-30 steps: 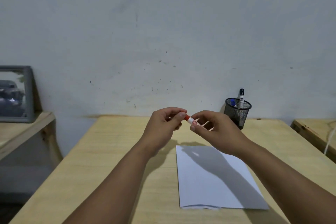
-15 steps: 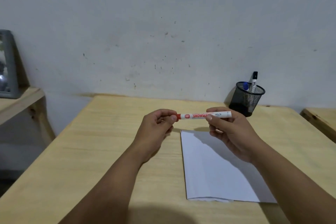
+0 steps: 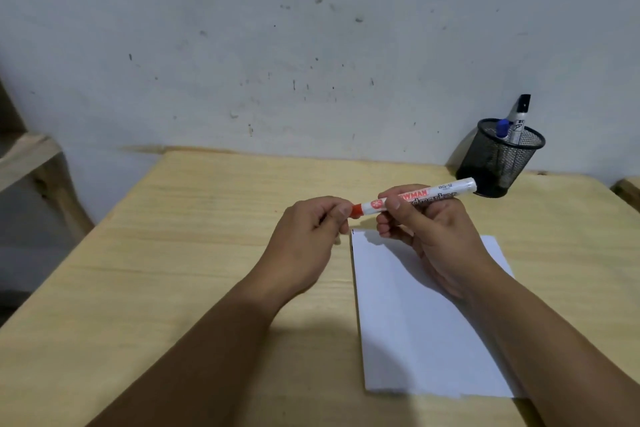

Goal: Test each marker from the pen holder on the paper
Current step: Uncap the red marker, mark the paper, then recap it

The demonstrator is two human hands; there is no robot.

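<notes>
Red-capped whiteboard marker (image 3: 415, 196) lies nearly level above the paper's (image 3: 415, 322) top edge, barrel pinched in my right hand (image 3: 429, 229), cap end pointing left into my left hand's (image 3: 304, 236) closed fingertips (image 3: 343, 210), set to pull off along that axis.

The red cap (image 3: 356, 210) of the white whiteboard marker (image 3: 446, 191) is mostly hidden inside the left hand's (image 3: 308, 239) fingertips. The right hand (image 3: 429, 232) covers part of the barrel's lettering and the far edge of the white paper sheet (image 3: 415, 340). The black mesh pen holder (image 3: 498, 159) conceals the lower bodies of its two markers (image 3: 519, 121).
</notes>
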